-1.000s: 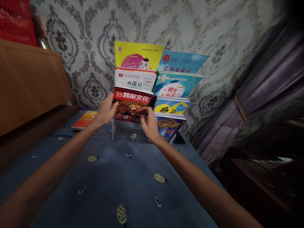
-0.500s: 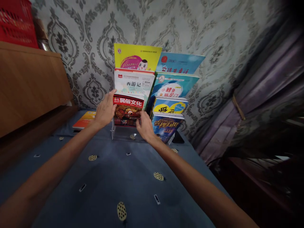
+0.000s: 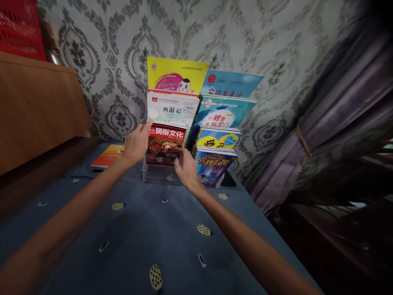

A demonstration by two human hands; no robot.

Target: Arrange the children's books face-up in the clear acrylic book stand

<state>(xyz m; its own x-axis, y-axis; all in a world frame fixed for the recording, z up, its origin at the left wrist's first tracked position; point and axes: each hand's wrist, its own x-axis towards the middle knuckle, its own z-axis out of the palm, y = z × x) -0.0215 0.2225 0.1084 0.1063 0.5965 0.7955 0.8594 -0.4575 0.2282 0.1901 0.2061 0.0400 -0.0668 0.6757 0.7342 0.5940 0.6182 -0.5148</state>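
Note:
A red book (image 3: pixel 166 141) with a mask picture stands in the front left slot of a clear acrylic rack (image 3: pixel 153 175). My left hand (image 3: pixel 135 144) is at the book's left edge, its index finger stretched up to the top corner. My right hand (image 3: pixel 186 166) pinches the book's lower right edge between thumb and fingers. Behind the red book stand a white book (image 3: pixel 172 108) and a yellow book (image 3: pixel 176 76). The right column holds several blue and yellow books (image 3: pixel 217 139).
An orange book (image 3: pixel 107 156) lies flat on the blue patterned cloth (image 3: pixel 153 237) left of the rack. A wooden cabinet (image 3: pixel 37 110) stands at the left, patterned wallpaper behind, purple curtains (image 3: pixel 331 123) at the right. A dark object (image 3: pixel 229 180) sits behind the rack's right side.
The red book has dropped lower into the front slot. My left hand's fingers have loosened from the book's edge, index finger now pointing up. My right hand has slid down with the book.

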